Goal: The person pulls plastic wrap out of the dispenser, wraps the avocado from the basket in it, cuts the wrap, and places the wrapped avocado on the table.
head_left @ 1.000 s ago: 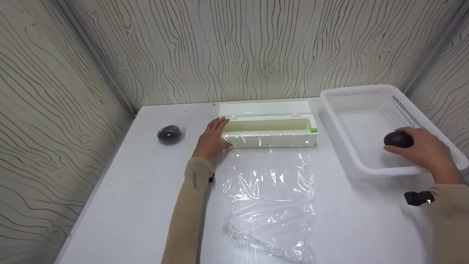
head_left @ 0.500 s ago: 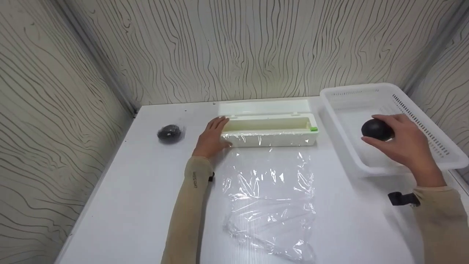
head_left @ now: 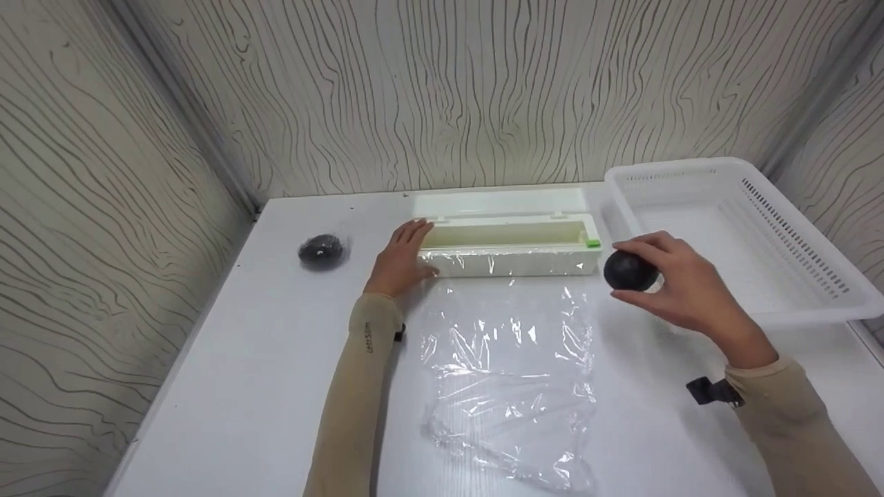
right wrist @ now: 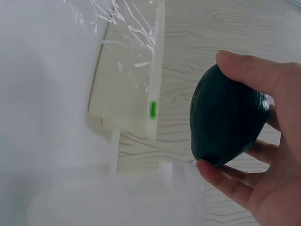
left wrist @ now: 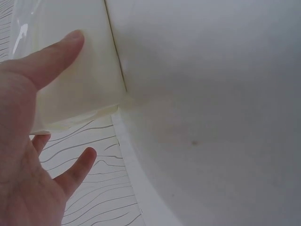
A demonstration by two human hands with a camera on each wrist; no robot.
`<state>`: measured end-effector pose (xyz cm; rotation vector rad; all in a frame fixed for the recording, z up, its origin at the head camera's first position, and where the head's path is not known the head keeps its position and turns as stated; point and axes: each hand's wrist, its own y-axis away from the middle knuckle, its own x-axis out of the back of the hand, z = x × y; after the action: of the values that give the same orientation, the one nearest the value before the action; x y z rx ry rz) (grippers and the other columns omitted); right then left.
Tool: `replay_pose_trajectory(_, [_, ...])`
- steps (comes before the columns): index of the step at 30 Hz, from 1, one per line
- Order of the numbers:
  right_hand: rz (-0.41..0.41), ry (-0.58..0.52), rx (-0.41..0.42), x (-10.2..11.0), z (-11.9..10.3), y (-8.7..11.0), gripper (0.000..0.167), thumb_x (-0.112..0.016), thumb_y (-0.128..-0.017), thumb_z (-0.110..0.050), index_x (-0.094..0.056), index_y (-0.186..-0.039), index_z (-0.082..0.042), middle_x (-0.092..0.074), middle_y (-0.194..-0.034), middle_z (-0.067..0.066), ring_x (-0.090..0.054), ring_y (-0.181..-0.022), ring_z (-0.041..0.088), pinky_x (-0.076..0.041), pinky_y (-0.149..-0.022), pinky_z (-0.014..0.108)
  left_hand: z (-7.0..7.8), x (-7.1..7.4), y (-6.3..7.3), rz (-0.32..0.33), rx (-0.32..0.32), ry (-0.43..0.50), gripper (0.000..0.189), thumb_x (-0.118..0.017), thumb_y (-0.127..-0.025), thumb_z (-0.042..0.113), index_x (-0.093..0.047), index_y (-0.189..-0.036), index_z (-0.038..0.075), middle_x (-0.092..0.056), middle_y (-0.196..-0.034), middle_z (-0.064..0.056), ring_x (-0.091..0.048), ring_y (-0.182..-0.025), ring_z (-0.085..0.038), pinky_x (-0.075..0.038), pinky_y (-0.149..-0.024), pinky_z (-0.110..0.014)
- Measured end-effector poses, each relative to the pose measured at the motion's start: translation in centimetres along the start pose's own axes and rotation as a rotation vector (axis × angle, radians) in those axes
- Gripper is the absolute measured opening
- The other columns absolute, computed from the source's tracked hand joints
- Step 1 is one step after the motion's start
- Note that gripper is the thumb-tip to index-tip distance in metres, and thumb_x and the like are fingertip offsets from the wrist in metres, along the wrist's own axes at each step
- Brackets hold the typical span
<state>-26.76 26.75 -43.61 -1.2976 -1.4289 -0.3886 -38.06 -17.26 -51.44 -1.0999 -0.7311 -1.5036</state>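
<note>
My right hand (head_left: 680,286) holds a dark avocado (head_left: 630,270) between thumb and fingertips, raised at the basket's left rim. In the right wrist view the avocado (right wrist: 228,117) looks dark green and smooth. My left hand (head_left: 400,261) grips the left end of a white cling film box (head_left: 511,264), and its thumb (left wrist: 61,54) lies on the front face in the left wrist view. The box lid (head_left: 497,202) is folded back. Clear cling film (head_left: 507,386) runs from the box over its front edge toward me. Farther left sits another avocado (head_left: 321,251) wrapped in film.
A white plastic basket (head_left: 697,319) with slotted sides stands at the right. A green slider (head_left: 592,243) sits at the box's right end. Wood-patterned panels (head_left: 483,96) rise behind and beside the white table (head_left: 228,386).
My right hand has carried the avocado leftward out from over the basket toward the right end of the cling film box. My left hand has stayed on the box.
</note>
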Motion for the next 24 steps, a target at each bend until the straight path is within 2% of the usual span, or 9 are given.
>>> replay_pose_trajectory(6, [-0.103, -0.012, 0.068, -2.6, -2.4, 0.0, 0.067, -0.094, -0.075, -0.028, -0.066, -0.136, -0.021, -0.061, -0.131, 0.008, -0.062, -0.119, 0.035, -0.057, -0.09, 0.058, -0.3, -0.1, -0.1, 0.0, -0.015, -0.012, 0.095, -0.084, -0.088, 0.034, -0.027, -0.164, 0.024, -0.021, -0.172, 0.005, -0.014, -0.161, -0.019, -0.028, -0.128, -0.041])
replay_pose_trajectory(15, [-0.123, -0.062, 0.231, -5.9, -5.2, -0.1, 0.066, -0.096, -0.071, -0.029, -0.069, -0.131, -0.023, -0.064, -0.129, 0.003, -0.063, -0.119, 0.029, -0.059, -0.087, 0.048, -0.2, -0.1, -0.2, 0.004, -0.02, -0.031, 0.097, -0.085, -0.087, 0.035, -0.027, -0.164, 0.024, -0.022, -0.172, 0.004, -0.016, -0.161, -0.02, -0.03, -0.127, -0.041])
replay_pose_trajectory(24, [-0.212, -0.097, 0.277, -8.2, -7.3, -0.2, 0.064, -0.094, -0.073, -0.031, -0.069, -0.132, -0.027, -0.064, -0.127, 0.0, -0.063, -0.114, 0.025, -0.059, -0.086, 0.046, -0.3, -0.1, -0.2, -0.002, -0.014, -0.009, 0.096, -0.083, -0.088, 0.035, -0.026, -0.165, 0.026, -0.022, -0.172, 0.005, -0.015, -0.161, -0.019, -0.029, -0.128, -0.041])
